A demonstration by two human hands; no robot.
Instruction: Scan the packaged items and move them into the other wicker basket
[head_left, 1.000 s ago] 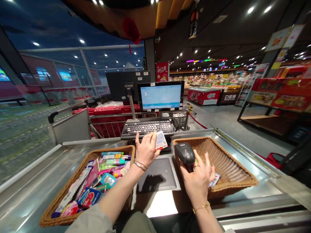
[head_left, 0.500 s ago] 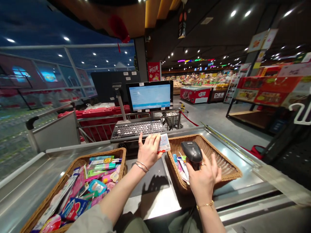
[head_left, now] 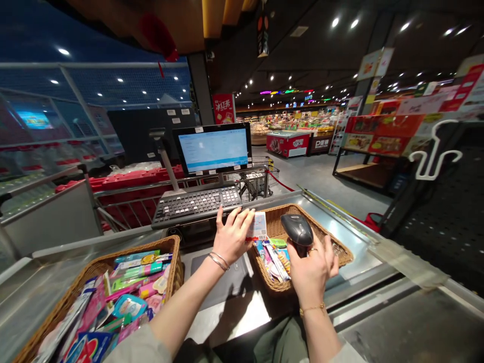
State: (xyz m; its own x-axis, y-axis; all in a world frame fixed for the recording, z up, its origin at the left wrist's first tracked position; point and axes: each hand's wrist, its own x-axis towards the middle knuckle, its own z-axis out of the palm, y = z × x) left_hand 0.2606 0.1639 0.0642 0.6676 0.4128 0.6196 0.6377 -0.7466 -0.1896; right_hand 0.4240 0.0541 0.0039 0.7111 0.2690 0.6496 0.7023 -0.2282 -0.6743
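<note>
Steel counter [head_left: 365, 252] across the lower frame, with a packed wicker basket [head_left: 173, 254] at lower left and a second basket [head_left: 328, 239] just right of centre holding a few packets. The keyboard [head_left: 196, 204] sits above centre.

Right hand [head_left: 312, 272]: grip closed round the handle of the scanner [head_left: 298, 229], some fingers loose (that's the worry). Left hand [head_left: 232, 237]: grip pinched on a small packet [head_left: 257, 225], held over the second basket's left rim.

Risks: that thin pinch could drop the packet onto the counter, a slack hold could tip the scanner, and the fingers close to the keyboard's edge could press a key.
</note>
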